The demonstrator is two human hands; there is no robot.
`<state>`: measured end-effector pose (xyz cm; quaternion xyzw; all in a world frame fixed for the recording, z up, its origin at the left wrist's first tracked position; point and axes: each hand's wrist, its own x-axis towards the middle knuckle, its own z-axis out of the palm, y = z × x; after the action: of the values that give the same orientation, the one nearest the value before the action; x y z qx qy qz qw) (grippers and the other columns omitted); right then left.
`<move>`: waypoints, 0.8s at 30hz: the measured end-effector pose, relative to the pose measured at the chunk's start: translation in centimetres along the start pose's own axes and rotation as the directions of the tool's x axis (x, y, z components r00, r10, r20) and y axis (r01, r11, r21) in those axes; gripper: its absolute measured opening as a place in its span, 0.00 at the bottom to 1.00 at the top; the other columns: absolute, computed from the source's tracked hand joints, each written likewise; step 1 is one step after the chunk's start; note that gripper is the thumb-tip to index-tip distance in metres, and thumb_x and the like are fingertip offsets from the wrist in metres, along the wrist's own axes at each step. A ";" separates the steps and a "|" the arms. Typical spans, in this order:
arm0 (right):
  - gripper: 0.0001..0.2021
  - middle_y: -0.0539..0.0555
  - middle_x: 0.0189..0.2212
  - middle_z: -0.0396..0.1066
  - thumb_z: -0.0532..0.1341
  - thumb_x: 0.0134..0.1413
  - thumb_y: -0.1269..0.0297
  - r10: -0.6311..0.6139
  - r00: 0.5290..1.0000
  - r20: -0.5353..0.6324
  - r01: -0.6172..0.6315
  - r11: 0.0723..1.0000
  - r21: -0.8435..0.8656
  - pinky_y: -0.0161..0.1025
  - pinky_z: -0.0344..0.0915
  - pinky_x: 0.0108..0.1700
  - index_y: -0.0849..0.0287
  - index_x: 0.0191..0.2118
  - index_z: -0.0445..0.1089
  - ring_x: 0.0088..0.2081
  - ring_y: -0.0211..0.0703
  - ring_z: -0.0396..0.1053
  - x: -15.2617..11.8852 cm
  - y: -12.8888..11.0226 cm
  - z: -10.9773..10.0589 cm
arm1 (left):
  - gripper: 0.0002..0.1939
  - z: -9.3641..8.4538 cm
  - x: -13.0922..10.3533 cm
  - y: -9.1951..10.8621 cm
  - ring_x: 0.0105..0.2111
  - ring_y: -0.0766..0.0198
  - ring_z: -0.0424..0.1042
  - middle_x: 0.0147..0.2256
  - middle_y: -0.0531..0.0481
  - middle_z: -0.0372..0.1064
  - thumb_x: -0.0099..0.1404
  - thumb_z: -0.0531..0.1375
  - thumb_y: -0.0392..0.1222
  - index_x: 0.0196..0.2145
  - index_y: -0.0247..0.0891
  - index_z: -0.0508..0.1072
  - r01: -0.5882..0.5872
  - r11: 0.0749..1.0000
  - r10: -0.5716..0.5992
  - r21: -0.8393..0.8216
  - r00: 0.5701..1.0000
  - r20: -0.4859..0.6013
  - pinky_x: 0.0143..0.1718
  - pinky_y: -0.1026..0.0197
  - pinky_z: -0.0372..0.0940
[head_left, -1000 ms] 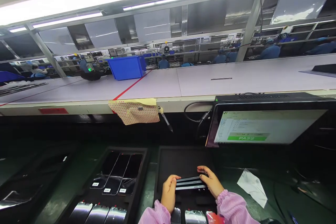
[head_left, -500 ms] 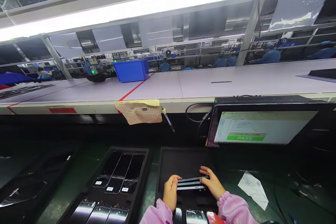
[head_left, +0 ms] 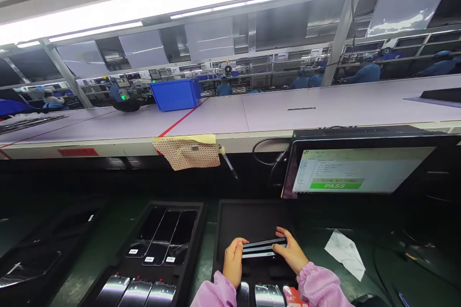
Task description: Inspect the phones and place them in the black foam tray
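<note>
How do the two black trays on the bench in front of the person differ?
The left tray has three dark panels lying flat in its far compartment; the right tray is bare at its far end. No hand touches the left tray, while over the right tray the left hand and right hand grip a small stack of panels by its ends. Both carry shiny pieces along the near edge.
</note>
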<state>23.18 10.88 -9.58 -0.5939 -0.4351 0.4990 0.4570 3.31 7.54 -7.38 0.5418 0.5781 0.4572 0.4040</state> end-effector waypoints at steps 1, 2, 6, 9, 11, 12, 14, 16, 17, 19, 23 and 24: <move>0.30 0.61 0.44 0.67 0.58 0.29 0.62 0.007 1.000 -0.006 -0.007 1.000 -0.001 0.41 0.66 0.42 0.60 0.47 0.59 0.41 0.49 0.70 -0.1 0.1 0.1 | 0.20 0.0 0.0 0.0 0.38 0.58 0.69 0.33 0.49 0.72 0.63 0.46 0.51 0.32 0.38 0.72 -0.001 1.000 0.001 0.000 1.000 0.002 0.41 0.60 0.60; 0.32 0.62 0.44 0.66 0.58 0.29 0.62 0.015 1.000 -0.010 -0.015 1.000 0.000 0.40 0.66 0.41 0.61 0.49 0.57 0.40 0.49 0.70 -0.1 0.1 0.2 | 0.19 0.0 -0.1 0.0 0.38 0.58 0.69 0.33 0.49 0.72 0.63 0.46 0.51 0.32 0.38 0.72 -0.002 1.000 0.002 -0.001 1.000 0.003 0.42 0.60 0.60; 0.37 0.65 0.46 0.63 0.57 0.29 0.61 0.036 0.999 -0.011 -0.036 0.999 -0.004 0.39 0.66 0.41 0.64 0.52 0.52 0.41 0.49 0.69 -0.1 0.1 0.4 | 0.19 0.0 -0.1 0.1 0.38 0.58 0.69 0.33 0.49 0.72 0.63 0.46 0.51 0.32 0.38 0.72 -0.001 1.000 0.001 0.001 1.000 -0.003 0.42 0.60 0.61; 0.37 0.63 0.46 0.63 0.54 0.29 0.61 0.040 0.999 0.009 -0.040 0.999 -0.020 0.39 0.64 0.42 0.64 0.53 0.52 0.39 0.47 0.68 -0.4 -0.2 0.0 | 0.19 0.0 0.0 0.3 0.38 0.58 0.69 0.33 0.49 0.72 0.63 0.46 0.51 0.32 0.38 0.72 0.000 1.000 0.000 -0.003 1.000 -0.002 0.42 0.59 0.61; 0.39 0.62 0.47 0.63 0.52 0.28 0.62 0.042 0.999 0.030 -0.041 0.999 -0.029 0.38 0.64 0.41 0.64 0.55 0.51 0.37 0.45 0.68 -0.6 -0.3 -0.3 | 0.19 0.0 0.0 0.4 0.38 0.58 0.69 0.33 0.48 0.72 0.63 0.46 0.50 0.31 0.38 0.72 -0.001 1.000 0.001 -0.007 1.000 -0.002 0.42 0.59 0.61; 0.40 0.62 0.48 0.62 0.51 0.27 0.63 0.043 0.998 0.041 -0.041 0.999 -0.031 0.38 0.64 0.39 0.64 0.56 0.50 0.35 0.44 0.68 -0.7 -0.4 -0.5 | 0.19 0.0 0.0 0.4 0.38 0.58 0.69 0.33 0.48 0.72 0.63 0.46 0.50 0.31 0.38 0.72 -0.001 1.000 0.001 -0.009 1.000 -0.003 0.42 0.59 0.61; 0.43 0.63 0.49 0.61 0.50 0.27 0.63 0.041 0.997 0.059 -0.039 0.999 -0.036 0.38 0.64 0.37 0.66 0.58 0.46 0.33 0.43 0.67 -0.9 -0.5 -0.6 | 0.19 0.0 -0.1 0.5 0.38 0.58 0.69 0.34 0.48 0.72 0.63 0.46 0.49 0.32 0.37 0.72 0.002 1.000 -0.002 -0.010 1.000 -0.004 0.43 0.58 0.60; 0.45 0.63 0.49 0.60 0.50 0.27 0.63 0.041 0.997 0.067 -0.038 0.998 -0.043 0.38 0.64 0.37 0.67 0.60 0.43 0.32 0.42 0.67 -1.0 -0.6 -0.6 | 0.19 0.0 -0.1 0.4 0.39 0.57 0.69 0.34 0.48 0.72 0.63 0.46 0.49 0.32 0.37 0.72 0.007 1.000 -0.007 -0.012 1.000 -0.004 0.43 0.58 0.60; 0.45 0.63 0.49 0.60 0.50 0.28 0.64 0.042 0.997 0.068 -0.038 0.998 -0.049 0.38 0.64 0.37 0.67 0.60 0.42 0.32 0.42 0.67 -1.0 -0.6 -0.5 | 0.19 0.0 -0.1 0.4 0.39 0.57 0.69 0.34 0.48 0.72 0.63 0.46 0.49 0.32 0.38 0.72 0.008 1.000 -0.008 -0.013 1.000 -0.005 0.43 0.58 0.60; 0.45 0.63 0.48 0.60 0.51 0.28 0.65 0.048 0.997 0.065 -0.044 0.997 -0.067 0.38 0.64 0.38 0.67 0.61 0.41 0.33 0.43 0.67 -1.0 -0.7 -0.4 | 0.19 0.0 0.0 0.3 0.38 0.57 0.69 0.33 0.48 0.72 0.63 0.46 0.50 0.32 0.38 0.72 0.009 1.000 -0.009 -0.015 1.000 -0.006 0.42 0.58 0.60; 0.46 0.62 0.48 0.61 0.54 0.30 0.69 0.062 0.997 0.051 -0.055 0.990 -0.132 0.39 0.62 0.44 0.68 0.61 0.38 0.40 0.46 0.67 -0.9 -0.8 -0.2 | 0.19 0.0 0.1 0.2 0.38 0.57 0.69 0.33 0.48 0.72 0.62 0.47 0.51 0.31 0.38 0.72 0.004 1.000 -0.004 -0.023 1.000 -0.012 0.42 0.58 0.60; 0.46 0.62 0.47 0.61 0.54 0.30 0.69 0.062 0.997 0.049 -0.054 0.987 -0.153 0.38 0.62 0.45 0.68 0.62 0.37 0.42 0.46 0.67 -0.9 -0.9 -0.2 | 0.20 0.0 0.1 0.1 0.38 0.57 0.69 0.33 0.48 0.72 0.62 0.47 0.52 0.31 0.38 0.72 0.003 1.000 -0.003 -0.026 1.000 -0.013 0.42 0.58 0.60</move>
<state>23.19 10.15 -8.51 -0.6257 -0.4663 0.4936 0.3840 3.33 7.68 -7.25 0.5325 0.5757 0.4675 0.4079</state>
